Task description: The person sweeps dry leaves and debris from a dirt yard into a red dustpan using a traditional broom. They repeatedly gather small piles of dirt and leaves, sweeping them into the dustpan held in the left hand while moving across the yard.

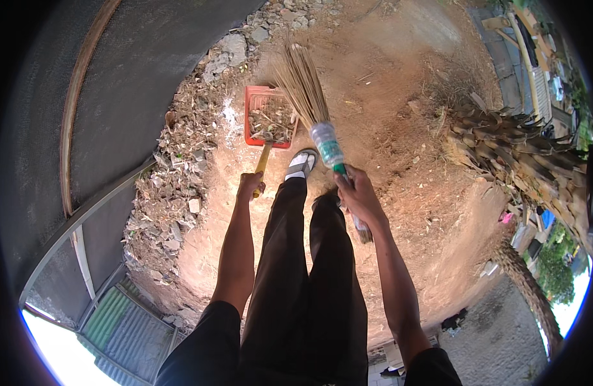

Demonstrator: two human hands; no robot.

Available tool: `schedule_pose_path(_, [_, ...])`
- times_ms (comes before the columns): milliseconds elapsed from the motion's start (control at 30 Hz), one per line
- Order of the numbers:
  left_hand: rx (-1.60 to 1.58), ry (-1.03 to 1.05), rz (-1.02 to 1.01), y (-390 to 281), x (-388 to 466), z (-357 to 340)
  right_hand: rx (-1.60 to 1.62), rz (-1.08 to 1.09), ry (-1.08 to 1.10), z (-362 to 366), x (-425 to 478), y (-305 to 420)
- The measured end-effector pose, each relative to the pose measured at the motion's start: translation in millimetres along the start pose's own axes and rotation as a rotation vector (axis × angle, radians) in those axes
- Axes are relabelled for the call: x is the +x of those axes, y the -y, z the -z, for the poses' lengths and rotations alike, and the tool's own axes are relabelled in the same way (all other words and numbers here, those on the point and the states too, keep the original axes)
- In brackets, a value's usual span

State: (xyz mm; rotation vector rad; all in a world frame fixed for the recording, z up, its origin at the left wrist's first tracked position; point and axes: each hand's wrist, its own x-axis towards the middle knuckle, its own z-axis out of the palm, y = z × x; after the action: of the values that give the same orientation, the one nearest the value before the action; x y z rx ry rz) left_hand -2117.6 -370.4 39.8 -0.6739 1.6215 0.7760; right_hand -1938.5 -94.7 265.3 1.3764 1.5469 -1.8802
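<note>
My left hand (251,186) grips the yellow handle (263,163) of a red dustpan (247,116). Dry leaves and litter (272,118) lie in the pan, which is on or just above the dirt ground; I cannot tell which. In my right hand (356,193) is a stick broom (306,84), its bundle bound with a cut plastic bottle (326,144). The bristles fan out over the pan's right edge and the ground beyond. Below my fist the broom's butt end (363,230) sticks out. My sandalled foot (302,164) stands just below the pan.
Rubble and dry leaves (176,207) line the base of a dark sheet wall (123,72) on the left. A rough palm trunk (513,149) rises at the right, with a second trunk (530,294) below it. Corrugated sheets (127,333) stand at the lower left.
</note>
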Motion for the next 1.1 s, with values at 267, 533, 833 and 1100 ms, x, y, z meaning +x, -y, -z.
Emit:
schedule_pose_path(267, [0.507, -0.215, -0.121, -32, 2, 10, -0.488, 0.059, -0.259, -21, 186, 34])
schedule_pose_path(533, [0.704, -0.271, -0.094, -51, -32, 27, -0.875, -0.056, 0.069, -6, 82, 5])
schedule_pose_path(833, [0.564, -0.198, -0.195, 20, -26, 69, -0.771, 0.041, 0.194, 7, -52, -44])
schedule_pose_path(1100, [0.328, -0.013, -0.19, 79, -92, 64, -0.627, -0.073, 0.17, 22, -229, -49])
